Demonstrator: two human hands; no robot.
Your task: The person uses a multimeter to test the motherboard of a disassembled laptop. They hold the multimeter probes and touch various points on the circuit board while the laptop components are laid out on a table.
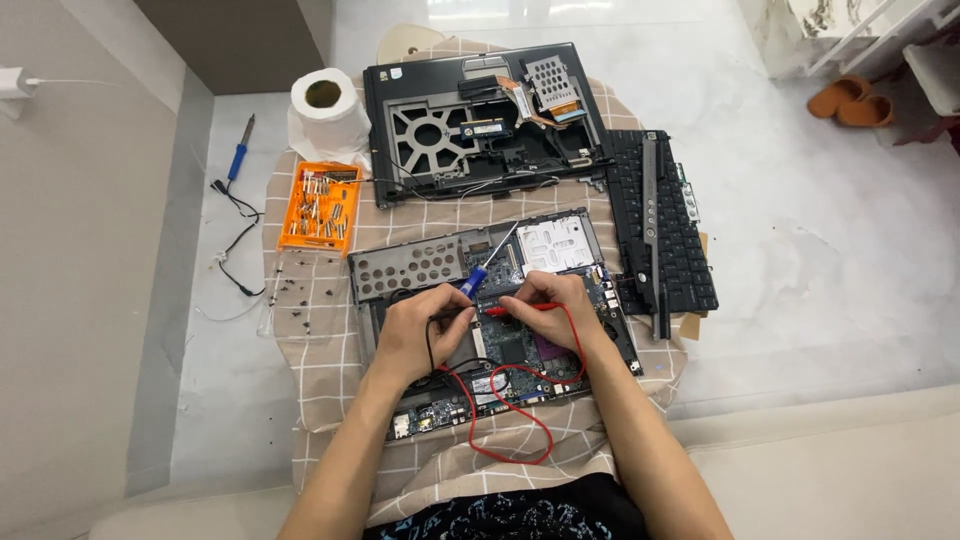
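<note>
The left hand [418, 325] is closed around a black test probe [447, 314], its tip pointing down at the laptop mainboard [510, 345]. The right hand [552, 308] pinches a red test probe [515, 309] between thumb and fingers, the tip aimed left toward the black one, so the two tips sit just beside each other over the middle of the board. A black lead [430, 350] drops from the left hand and a red lead [500, 425] loops from the right hand down across the near edge of the board and back up.

Just beyond the knuckles a blue-handled screwdriver [480, 270] lies tilted on the board, its shaft pointing up and to the right. The board sits in an opened laptop base [430, 262], with a perforated metal plate at the far left and a silver plate [555, 243] at the far right.

All of this rests on a beige checked cloth [320, 350] spread over a low bench. Farther out lies another stripped laptop shell [440, 130] with a round fan cut-out, and to the right of it a detached black keyboard [665, 220], standing lengthwise. To the left of the board an orange parts tray [320, 208] holds small metal pieces, with loose dark screws [290, 290] scattered on the cloth just below it. A roll of white tissue [325, 105] stands beyond the tray. A blue-handled soldering iron [240, 150] lies on the pale floor to the left, its black cord trailing toward the person.
</note>
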